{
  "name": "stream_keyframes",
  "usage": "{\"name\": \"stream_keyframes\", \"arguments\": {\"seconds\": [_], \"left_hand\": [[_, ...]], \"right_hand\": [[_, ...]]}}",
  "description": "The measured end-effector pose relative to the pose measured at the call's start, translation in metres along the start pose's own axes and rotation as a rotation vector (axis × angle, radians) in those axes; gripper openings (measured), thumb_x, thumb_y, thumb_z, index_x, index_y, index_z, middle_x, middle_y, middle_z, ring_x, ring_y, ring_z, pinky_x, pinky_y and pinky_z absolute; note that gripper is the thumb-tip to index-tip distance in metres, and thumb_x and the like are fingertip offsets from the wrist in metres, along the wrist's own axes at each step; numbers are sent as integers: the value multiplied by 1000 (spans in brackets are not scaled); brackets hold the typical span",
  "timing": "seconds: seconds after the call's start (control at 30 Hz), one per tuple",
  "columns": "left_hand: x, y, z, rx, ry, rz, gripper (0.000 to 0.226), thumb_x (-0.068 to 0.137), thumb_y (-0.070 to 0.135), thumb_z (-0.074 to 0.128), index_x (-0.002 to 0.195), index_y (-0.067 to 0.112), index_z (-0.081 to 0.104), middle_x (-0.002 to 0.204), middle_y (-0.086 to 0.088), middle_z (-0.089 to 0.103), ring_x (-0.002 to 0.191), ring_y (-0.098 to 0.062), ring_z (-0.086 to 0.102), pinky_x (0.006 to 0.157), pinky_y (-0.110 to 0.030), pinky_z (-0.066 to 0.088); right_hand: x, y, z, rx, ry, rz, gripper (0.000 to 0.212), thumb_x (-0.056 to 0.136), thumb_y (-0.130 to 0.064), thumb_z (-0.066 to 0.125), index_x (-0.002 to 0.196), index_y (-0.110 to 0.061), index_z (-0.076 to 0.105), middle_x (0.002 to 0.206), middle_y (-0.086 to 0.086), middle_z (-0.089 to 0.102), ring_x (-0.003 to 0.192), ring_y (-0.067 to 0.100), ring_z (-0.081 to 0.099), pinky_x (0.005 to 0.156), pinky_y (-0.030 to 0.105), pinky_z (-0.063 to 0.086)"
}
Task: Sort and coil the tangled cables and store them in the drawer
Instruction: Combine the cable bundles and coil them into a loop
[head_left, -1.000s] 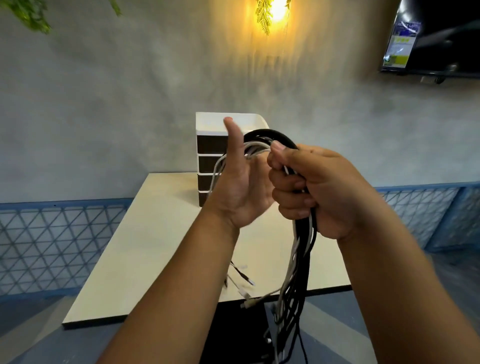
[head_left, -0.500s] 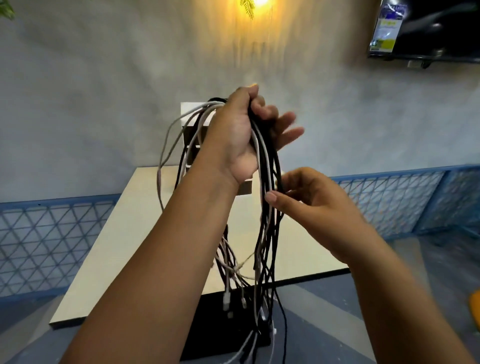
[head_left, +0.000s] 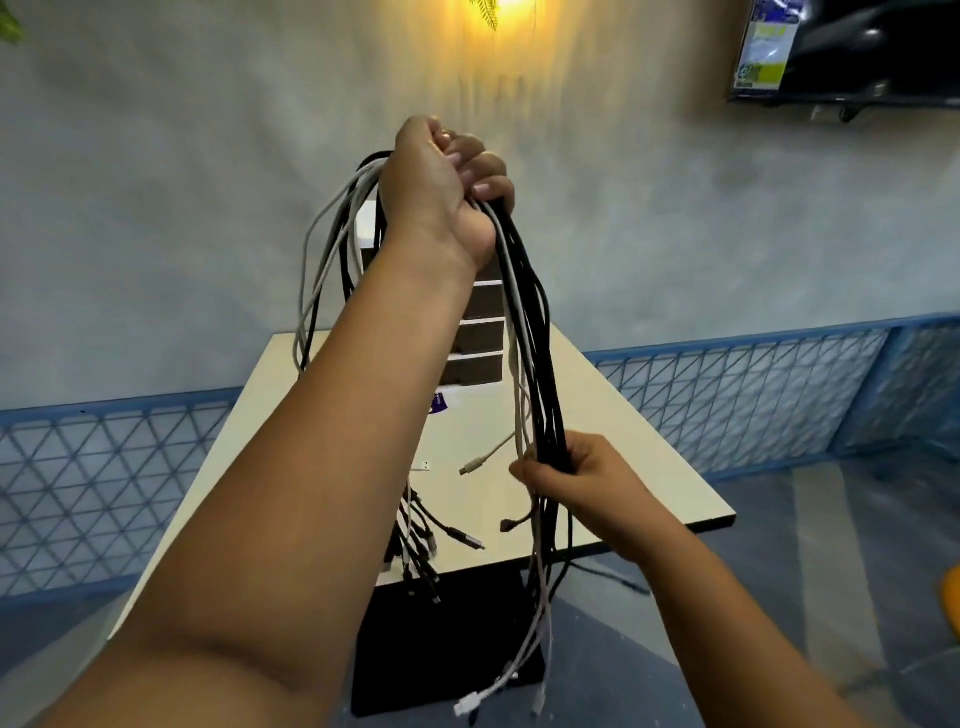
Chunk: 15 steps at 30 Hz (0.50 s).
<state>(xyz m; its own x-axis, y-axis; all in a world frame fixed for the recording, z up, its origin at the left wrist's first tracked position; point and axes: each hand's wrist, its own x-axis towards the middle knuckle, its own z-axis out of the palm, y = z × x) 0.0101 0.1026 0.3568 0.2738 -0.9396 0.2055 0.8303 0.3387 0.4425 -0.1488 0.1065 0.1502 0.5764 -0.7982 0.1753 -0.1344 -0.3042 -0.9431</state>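
A bundle of black and white cables (head_left: 535, 332) hangs folded over my raised left hand (head_left: 441, 187), which is closed around its top. One half of the bundle loops down on the left of my forearm, the other hangs on the right. Lower down, my right hand (head_left: 576, 478) grips the right-hand strands above the table. Loose plug ends dangle past the table's near edge, one white plug (head_left: 467, 706) lowest. The small drawer unit (head_left: 480, 332), white with dark drawer fronts, stands at the back of the table, mostly hidden by my left arm.
The cream table (head_left: 649, 467) stands on a black base (head_left: 447, 639) in front of a grey wall. A blue lattice railing (head_left: 753, 395) runs behind it on both sides. A small purple and white item (head_left: 441, 402) lies in front of the drawer unit.
My left hand has taken over the top of the bundle and lifted it high. My right hand let go of the top, slid down the strands and now grips them low.
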Motion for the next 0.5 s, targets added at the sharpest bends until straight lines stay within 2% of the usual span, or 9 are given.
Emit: {"name": "stream_keyframes", "arguments": {"seconds": [0.13, 0.23, 0.3, 0.4, 0.5], "left_hand": [[6, 12, -5, -48, 23, 19, 34, 90, 12, 31, 57, 20, 29, 40, 7, 26, 31, -9, 21, 33, -13, 18], [8, 17, -6, -56, 31, 43, 36, 90, 11, 31, 55, 20, 29, 41, 7, 26, 31, -9, 21, 33, -13, 19], [8, 18, -5, -45, 33, 47, 35, 90, 11, 31, 55, 20, 29, 41, 7, 26, 31, -9, 21, 33, -13, 19], [10, 21, -5, -80, 21, 49, 35, 89, 10, 31, 56, 20, 29, 40, 7, 27, 30, -9, 22, 32, -13, 19], [11, 24, -5, -91, 20, 57, 35, 89, 9, 31, 55, 20, 30, 41, 7, 28, 32, -9, 22, 33, -14, 20]], "right_hand": [[-3, 29, 2, -96, -70, 127, 20, 85, -23, 75, 81, -5, 68, 71, 4, 61, 67, 11, 57, 67, 28, 47], [-8, 47, 4, -189, -151, 229, 24, 84, -33, 75, 83, -10, 70, 72, 2, 67, 65, 10, 61, 66, 29, 50], [-10, 52, 5, -205, -142, 227, 19, 85, -29, 74, 88, -11, 71, 75, 3, 70, 67, 11, 65, 67, 31, 54], [-7, 56, 4, -313, -155, 233, 14, 85, -23, 71, 95, -13, 70, 90, 4, 73, 84, 17, 70, 83, 38, 58], [-9, 61, -1, -244, -194, 253, 10, 88, -17, 69, 97, -14, 73, 93, 5, 74, 89, 18, 70, 84, 33, 58]]}}
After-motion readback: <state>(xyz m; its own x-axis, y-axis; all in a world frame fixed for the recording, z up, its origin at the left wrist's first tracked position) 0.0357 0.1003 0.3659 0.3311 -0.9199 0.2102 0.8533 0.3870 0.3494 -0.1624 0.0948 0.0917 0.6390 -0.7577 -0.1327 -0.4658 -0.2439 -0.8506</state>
